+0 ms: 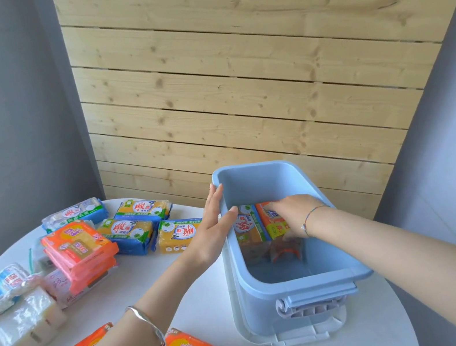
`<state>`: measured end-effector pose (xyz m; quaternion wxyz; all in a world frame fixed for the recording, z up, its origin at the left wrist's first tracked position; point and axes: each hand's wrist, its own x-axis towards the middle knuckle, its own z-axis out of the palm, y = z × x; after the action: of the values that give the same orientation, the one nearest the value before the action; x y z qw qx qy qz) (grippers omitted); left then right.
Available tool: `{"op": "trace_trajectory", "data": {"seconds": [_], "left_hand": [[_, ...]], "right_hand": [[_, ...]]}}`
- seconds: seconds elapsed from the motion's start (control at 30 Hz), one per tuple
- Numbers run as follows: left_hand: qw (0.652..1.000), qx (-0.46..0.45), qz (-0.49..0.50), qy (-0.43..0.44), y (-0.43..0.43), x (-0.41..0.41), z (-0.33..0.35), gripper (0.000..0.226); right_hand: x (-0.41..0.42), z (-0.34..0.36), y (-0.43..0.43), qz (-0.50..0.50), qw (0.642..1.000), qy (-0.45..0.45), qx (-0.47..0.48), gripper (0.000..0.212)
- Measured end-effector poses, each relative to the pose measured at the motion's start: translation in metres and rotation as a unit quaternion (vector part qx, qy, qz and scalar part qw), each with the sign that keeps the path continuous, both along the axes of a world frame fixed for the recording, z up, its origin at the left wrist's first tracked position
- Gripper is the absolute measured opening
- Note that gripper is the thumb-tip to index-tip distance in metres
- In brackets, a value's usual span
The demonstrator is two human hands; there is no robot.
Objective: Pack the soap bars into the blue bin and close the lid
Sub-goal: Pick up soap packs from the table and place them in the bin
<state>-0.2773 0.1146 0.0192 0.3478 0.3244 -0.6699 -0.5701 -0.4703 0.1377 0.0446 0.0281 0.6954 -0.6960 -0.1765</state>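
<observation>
Right hand (287,214) presses, fingers spread, on an orange soap bar (275,222) inside the blue bin (300,279); left hand (215,230), open flat, steadies the rim beside it (wrapped bars look stiff, heavy, slick: grip the long edges).

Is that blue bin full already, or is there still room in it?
Still room. The blue bin holds only two soap packs at its far end under the right hand; the near floor is bare.

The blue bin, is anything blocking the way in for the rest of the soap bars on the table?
Nothing visible does. The blue bin is open on top with no lid on it, and its near half is bare. Only the right hand is inside, on an orange soap pack.
</observation>
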Motion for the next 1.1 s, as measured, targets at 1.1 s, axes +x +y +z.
{"op": "trace_trajectory", "data": {"seconds": [1.1], "left_hand": [[0.836,-0.205,0.256,-0.440,-0.113,0.215,-0.053,0.054]], "right_hand": [[0.181,-0.029,-0.121,-0.032,0.983,-0.051,0.174,0.097]]}}
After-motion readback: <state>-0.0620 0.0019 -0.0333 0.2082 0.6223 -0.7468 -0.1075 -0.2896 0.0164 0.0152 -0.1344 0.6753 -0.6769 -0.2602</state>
